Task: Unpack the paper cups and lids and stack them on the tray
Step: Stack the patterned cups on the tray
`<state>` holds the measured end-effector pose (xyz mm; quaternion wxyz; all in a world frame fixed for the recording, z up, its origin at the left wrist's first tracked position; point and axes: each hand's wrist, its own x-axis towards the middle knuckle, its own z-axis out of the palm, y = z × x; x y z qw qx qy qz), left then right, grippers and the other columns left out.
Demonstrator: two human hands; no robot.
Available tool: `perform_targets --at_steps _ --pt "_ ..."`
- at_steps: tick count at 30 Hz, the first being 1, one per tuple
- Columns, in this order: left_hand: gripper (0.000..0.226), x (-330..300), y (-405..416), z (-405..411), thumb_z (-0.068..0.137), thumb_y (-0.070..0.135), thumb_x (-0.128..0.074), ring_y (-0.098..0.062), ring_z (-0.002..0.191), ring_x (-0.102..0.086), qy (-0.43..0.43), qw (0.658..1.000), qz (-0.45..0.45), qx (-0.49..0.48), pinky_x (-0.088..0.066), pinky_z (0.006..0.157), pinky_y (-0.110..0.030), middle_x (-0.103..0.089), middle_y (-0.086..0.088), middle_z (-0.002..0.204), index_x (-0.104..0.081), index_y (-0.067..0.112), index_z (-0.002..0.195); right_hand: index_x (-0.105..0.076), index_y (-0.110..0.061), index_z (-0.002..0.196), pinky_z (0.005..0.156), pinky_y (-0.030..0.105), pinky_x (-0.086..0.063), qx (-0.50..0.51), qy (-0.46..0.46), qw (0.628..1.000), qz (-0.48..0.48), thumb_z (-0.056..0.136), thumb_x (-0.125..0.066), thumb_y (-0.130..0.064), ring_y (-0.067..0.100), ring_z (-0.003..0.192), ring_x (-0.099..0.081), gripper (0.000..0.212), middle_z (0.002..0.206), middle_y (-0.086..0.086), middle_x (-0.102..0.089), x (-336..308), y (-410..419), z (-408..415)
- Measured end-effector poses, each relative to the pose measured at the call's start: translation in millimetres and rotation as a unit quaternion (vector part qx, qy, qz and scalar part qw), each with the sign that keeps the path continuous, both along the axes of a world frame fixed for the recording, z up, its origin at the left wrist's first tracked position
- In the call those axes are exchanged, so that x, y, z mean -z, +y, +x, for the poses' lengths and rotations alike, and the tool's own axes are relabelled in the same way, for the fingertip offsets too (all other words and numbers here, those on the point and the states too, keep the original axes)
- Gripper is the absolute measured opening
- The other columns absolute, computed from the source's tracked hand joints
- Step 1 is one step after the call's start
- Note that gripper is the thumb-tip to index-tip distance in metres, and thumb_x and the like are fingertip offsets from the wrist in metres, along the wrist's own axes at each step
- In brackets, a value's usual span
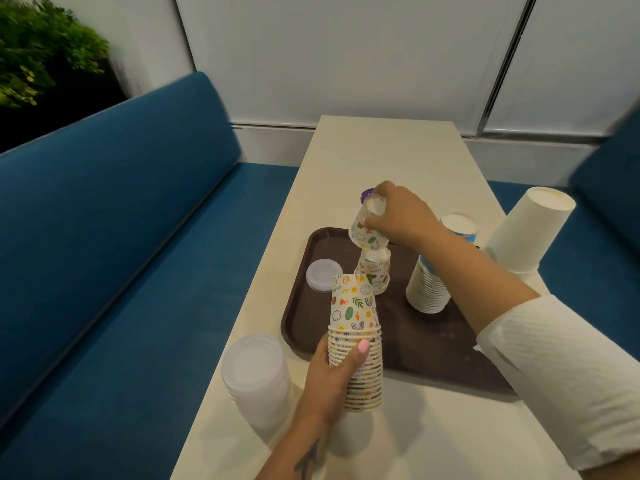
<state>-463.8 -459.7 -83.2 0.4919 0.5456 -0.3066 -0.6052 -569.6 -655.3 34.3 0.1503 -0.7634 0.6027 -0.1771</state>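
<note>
My left hand (332,372) grips an upside-down stack of patterned paper cups (355,327), held above the near edge of the brown tray (311,320). My right hand (398,216) holds a single patterned cup (367,233) upside down, just above a short stack of the same patterned cups (375,271) standing on the tray. A small pile of white lids (323,275) lies at the tray's left side. On the tray's right stands an inverted stack of white and blue cups (429,289), partly hidden by my right forearm.
A tall stack of clear lids (256,379) stands on the cream table (388,157) at the near left. A stack of large white cups (526,230) stands at the table's right edge. Blue bench seats (121,254) flank the table on both sides.
</note>
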Motion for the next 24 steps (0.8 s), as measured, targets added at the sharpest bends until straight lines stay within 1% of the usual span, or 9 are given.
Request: perform_targets --at_steps 2,6,11,13,15,18,20,22,24 --pt "0.072 4.5 1.0 0.5 0.049 0.063 -0.074 -0.007 0.090 -0.070 -0.005 1.000 0.003 -0.003 -0.054 0.068 -0.020 -0.072 0.012 0.101 -0.055 0.033 0.112 -0.038 -0.015 0.137 0.088 0.039 -0.044 0.000 0.051 0.999 0.014 0.088 -0.062 -0.032 0.032 0.117 -0.050 0.057 0.135 0.012 -0.044 15.0 -3.6 1.5" --pt "0.078 11.3 0.2 1.8 0.047 0.066 -0.072 -0.009 0.093 -0.070 -0.004 1.000 0.006 -0.004 -0.055 0.070 -0.022 -0.072 0.012 0.104 -0.055 0.033 0.115 -0.035 -0.013 0.141 0.089 0.039 -0.045 0.010 0.098 0.995 0.026 0.093 -0.054 -0.037 0.036 0.119 -0.050 0.057 0.141 0.014 -0.038 31.8 -8.4 5.1" --pt "0.071 11.9 -0.9 2.8 0.051 0.062 -0.073 -0.004 0.088 -0.070 -0.009 1.000 0.002 -0.012 -0.053 0.063 -0.015 -0.073 0.015 0.098 -0.056 0.033 0.113 -0.036 -0.014 0.140 0.089 0.039 -0.046 0.036 0.087 0.995 0.005 0.091 -0.056 -0.038 0.035 0.119 -0.050 0.058 0.139 0.013 -0.040 29.6 -6.8 4.1" --pt "0.071 12.3 -0.8 2.3 0.050 0.063 -0.072 -0.004 0.088 -0.070 -0.011 1.000 0.000 -0.015 -0.053 0.063 -0.015 -0.073 0.015 0.097 -0.056 0.033 0.113 -0.037 -0.014 0.140 0.089 0.038 -0.046 0.044 0.078 0.996 -0.007 0.090 -0.057 -0.037 0.034 0.120 -0.050 0.059 0.138 0.012 -0.041 28.9 -2.9 2.5" --pt "0.067 12.5 -0.6 1.4 0.055 0.060 -0.073 -0.005 0.089 -0.070 -0.009 1.000 0.000 -0.017 -0.053 0.064 -0.016 -0.072 0.013 0.099 -0.056 0.032 0.114 -0.037 -0.014 0.138 0.088 0.038 -0.047 0.036 0.083 0.996 0.000 0.089 -0.059 -0.037 0.033 0.117 -0.051 0.059 0.135 0.012 -0.042 32.0 0.2 1.8" --pt "0.057 10.6 -0.2 0.5 0.062 0.052 -0.071 -0.004 0.088 -0.070 -0.003 1.000 -0.005 -0.015 -0.053 0.064 -0.016 -0.072 0.015 0.097 -0.056 0.032 0.113 -0.040 -0.014 0.133 0.080 0.034 -0.045 0.018 0.106 0.994 0.025 0.087 -0.061 -0.036 0.032 0.111 -0.053 0.055 0.128 0.012 -0.047 44.9 3.4 2.6" --pt "0.058 8.1 -0.1 0.8 0.060 0.054 -0.073 -0.003 0.088 -0.070 -0.003 1.000 -0.009 -0.016 -0.053 0.065 -0.016 -0.073 0.016 0.097 -0.056 0.033 0.112 -0.040 -0.014 0.133 0.077 0.032 -0.044 0.011 0.120 0.992 0.042 0.087 -0.063 -0.033 0.031 0.110 -0.054 0.054 0.125 0.012 -0.048 54.8 4.9 4.0" --pt "0.060 7.2 -0.3 1.4 0.059 0.055 -0.074 -0.004 0.089 -0.070 -0.004 1.000 -0.012 -0.019 -0.053 0.066 -0.017 -0.072 0.018 0.097 -0.056 0.034 0.112 -0.040 -0.015 0.134 0.081 0.033 -0.047 0.007 0.128 0.990 0.060 0.086 -0.065 -0.030 0.030 0.112 -0.055 0.057 0.127 0.012 -0.049 63.3 5.6 5.0" --pt "0.054 6.8 -1.2 1.8 0.063 0.051 -0.071 -0.003 0.088 -0.070 -0.006 1.000 -0.009 -0.020 -0.053 0.066 -0.017 -0.072 0.019 0.095 -0.056 0.034 0.111 -0.039 -0.015 0.136 0.087 0.034 -0.049 0.007 0.140 0.987 0.074 0.086 -0.067 -0.030 0.029 0.114 -0.055 0.060 0.129 0.011 -0.050 70.2 5.1 5.5"
